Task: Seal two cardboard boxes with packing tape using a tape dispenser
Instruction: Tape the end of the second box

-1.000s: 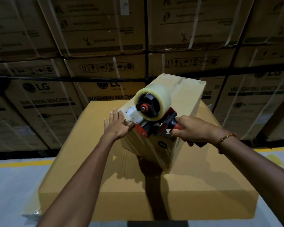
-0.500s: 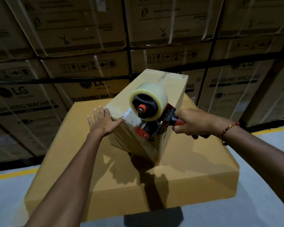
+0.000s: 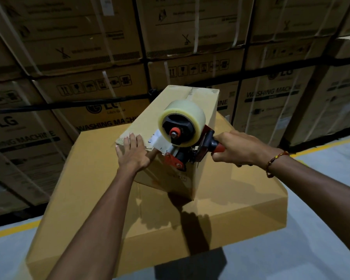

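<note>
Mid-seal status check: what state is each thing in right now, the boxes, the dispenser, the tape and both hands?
small box: flaps closed, standing on the large box.
large box: top closed, carrying the small box.
tape dispenser: at the small box's near top edge, held by its handle.
tape roll: mounted on the dispenser, a short strip pulled out.
left hand: flat on the small box, fingers straight.
right hand: grips the dispenser handle.
</note>
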`<state>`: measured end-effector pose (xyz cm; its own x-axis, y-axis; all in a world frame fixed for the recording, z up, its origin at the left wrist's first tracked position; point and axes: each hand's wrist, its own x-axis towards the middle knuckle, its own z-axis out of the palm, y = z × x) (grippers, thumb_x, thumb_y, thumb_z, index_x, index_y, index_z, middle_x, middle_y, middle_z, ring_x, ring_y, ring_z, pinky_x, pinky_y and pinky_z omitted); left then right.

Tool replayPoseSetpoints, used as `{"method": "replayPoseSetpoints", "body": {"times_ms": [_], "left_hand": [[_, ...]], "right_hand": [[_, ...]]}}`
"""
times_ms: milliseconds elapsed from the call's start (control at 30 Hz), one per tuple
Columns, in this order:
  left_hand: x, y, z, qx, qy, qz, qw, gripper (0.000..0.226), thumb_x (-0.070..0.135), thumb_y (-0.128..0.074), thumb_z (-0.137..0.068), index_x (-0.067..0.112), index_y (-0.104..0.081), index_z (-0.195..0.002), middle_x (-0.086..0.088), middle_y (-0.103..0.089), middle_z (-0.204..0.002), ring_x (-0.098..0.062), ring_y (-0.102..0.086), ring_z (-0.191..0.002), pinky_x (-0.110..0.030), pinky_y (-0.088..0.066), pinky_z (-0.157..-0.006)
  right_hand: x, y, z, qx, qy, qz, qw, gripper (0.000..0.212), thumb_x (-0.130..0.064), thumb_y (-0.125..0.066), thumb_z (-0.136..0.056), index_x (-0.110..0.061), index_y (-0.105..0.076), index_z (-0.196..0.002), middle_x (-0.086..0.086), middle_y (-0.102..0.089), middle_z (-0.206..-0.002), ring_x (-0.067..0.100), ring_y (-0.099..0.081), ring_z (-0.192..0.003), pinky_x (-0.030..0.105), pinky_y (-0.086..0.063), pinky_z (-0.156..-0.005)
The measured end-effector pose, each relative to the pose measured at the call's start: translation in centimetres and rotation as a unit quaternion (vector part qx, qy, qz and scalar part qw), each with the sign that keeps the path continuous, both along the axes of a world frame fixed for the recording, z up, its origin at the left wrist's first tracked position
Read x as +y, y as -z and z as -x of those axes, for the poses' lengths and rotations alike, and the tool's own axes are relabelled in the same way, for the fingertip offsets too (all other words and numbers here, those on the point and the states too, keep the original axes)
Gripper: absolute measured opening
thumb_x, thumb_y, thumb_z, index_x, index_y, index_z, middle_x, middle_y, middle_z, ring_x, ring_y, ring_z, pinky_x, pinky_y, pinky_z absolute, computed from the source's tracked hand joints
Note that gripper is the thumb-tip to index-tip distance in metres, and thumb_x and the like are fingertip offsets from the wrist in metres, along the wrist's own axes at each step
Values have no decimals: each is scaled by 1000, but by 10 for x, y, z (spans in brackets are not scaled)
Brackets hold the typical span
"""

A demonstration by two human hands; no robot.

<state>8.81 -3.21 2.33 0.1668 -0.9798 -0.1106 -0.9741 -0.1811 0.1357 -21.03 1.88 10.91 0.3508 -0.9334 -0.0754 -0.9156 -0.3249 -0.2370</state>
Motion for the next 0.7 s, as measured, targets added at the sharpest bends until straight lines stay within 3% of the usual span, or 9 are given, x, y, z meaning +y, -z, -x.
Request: {"method": "replayPoseSetpoints", "body": {"times_ms": [267, 433, 600, 700], "left_hand": [[-4, 3, -3, 35, -7, 21, 999, 103, 83, -24, -88, 15, 3, -161, -9, 17, -167, -29, 15, -154, -51, 4, -124], [-9, 5, -7, 69, -10, 32, 997, 107, 84, -28, -86, 14, 3, -161, -11, 17, -167, -28, 18, -153, -49, 7, -123], [-37, -4, -38, 73, 12, 4, 997, 100, 77, -31, -91, 14, 4, -160, -11, 20, -166, -27, 20, -153, -48, 6, -123], [-66, -11, -59, 36, 6, -30, 999, 96, 74, -31, -93, 15, 2, -161, -13, 16, -167, -30, 16, -154, -48, 4, -124]], "right_hand": [[18, 3, 33, 12, 30, -10, 999, 11, -40, -64, -92, -31, -59, -97, 0, -67, -77, 16, -68, -55, 30, -53, -52], [20, 12, 36, 0, 47, -9, 999, 11, -40, -64, -90, -32, -57, -91, 0, -65, -75, 16, -65, -51, 30, -48, -49], [8, 19, 7, -10, 46, 13, 999, 19, -42, -63, -89, -25, -58, -96, 4, -61, -84, 20, -59, -62, 37, -52, -59], [-4, 30, -17, -33, 59, 17, 998, 20, -41, -62, -88, -23, -56, -94, 4, -57, -82, 20, -53, -61, 32, -39, -55]]}}
